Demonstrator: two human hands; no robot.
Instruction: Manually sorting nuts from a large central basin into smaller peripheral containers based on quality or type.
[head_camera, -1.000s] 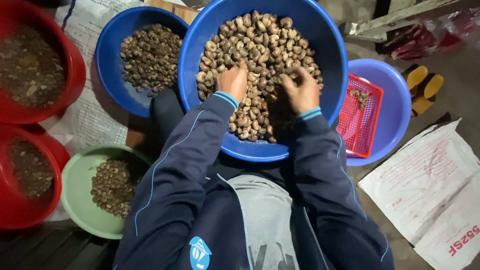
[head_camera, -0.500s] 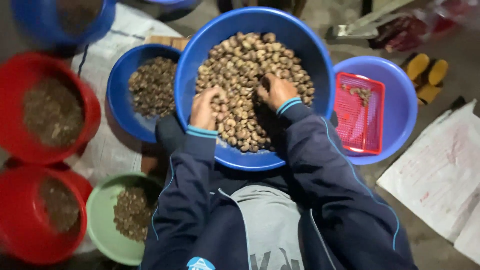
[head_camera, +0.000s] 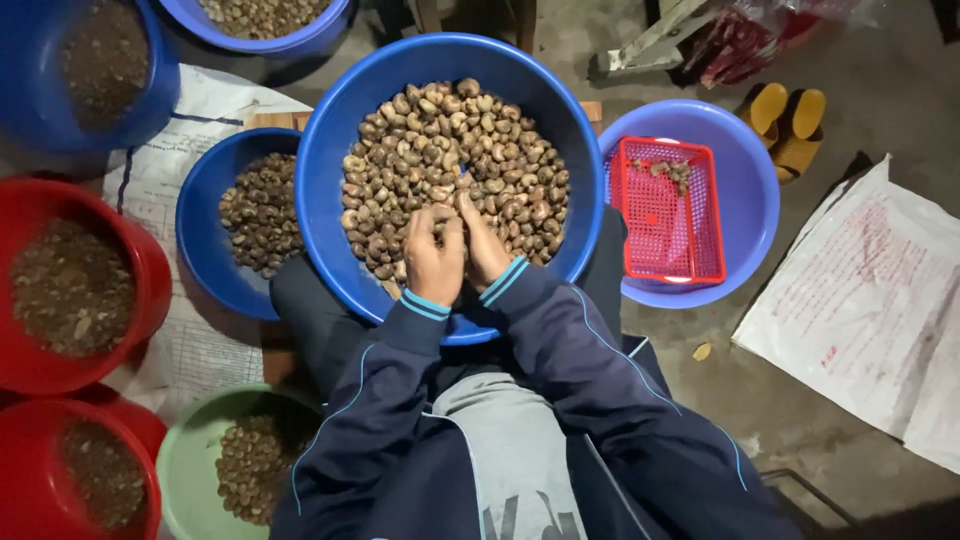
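two hands are being pressed together over a big bowl of nuts

while the big blue bowl (head_camera: 330, 140) is being kept on the person's lap, both hands are being held close together at its near side. the left hand (head_camera: 434, 262) is being curled, with its fingers bent down onto the brown nuts (head_camera: 450, 150). the right hand (head_camera: 484, 248) is being pressed against the left one, and its fingers are bent too. something small is maybe being pinched between the two hands, but it cannot be told what, because the fingers are hiding it. it also cannot be told how tight each hand is being closed.

the nuts are being heaped in the middle and far part of the big blue bowl, and the hands are touching the near edge of the heap.

a smaller blue bowl (head_camera: 200, 260) with darker nuts is being kept just beside it on the left. a green bowl (head_camera: 185, 450) with more nuts is being kept lower left, near the person's left sleeve. two red tubs (head_camera: 150, 270) are being kept at the far left. on the right, a red basket (head_camera: 665, 210) is being held inside another blue bowl (head_camera: 755, 190). yellow sandals (head_camera: 785, 115) are being left on the floor past that bowl, and white printed sacks (head_camera: 860, 300) are being spread out at the right.
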